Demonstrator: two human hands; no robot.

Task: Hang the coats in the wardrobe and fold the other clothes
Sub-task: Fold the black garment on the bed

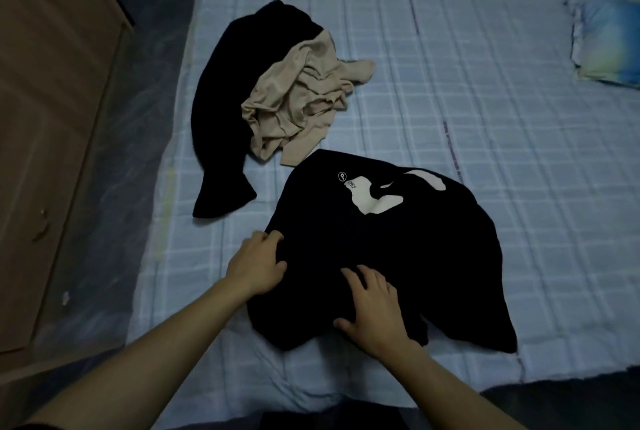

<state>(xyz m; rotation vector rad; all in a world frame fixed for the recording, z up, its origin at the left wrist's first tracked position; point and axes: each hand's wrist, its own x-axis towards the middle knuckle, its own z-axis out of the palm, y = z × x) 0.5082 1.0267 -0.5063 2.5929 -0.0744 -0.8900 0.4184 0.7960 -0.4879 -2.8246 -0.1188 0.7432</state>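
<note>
Lying near on the pale blue checked bed (450,83), the black sweatshirt with a white print (391,249) is only partly gathered, not yet a neat fold. The left hand (258,265) pinches its left edge; the right hand (372,308) presses flat, fingers spread. Farther left, a crumpled beige garment (298,100) on a black garment (221,110) awaits sorting, so I judge most work remains.

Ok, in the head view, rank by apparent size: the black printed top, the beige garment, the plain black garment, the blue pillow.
1. black printed top, nearest the camera, which may inflate it
2. plain black garment, partly covered
3. beige garment
4. blue pillow, cut off by the frame edge, so unsure
</note>
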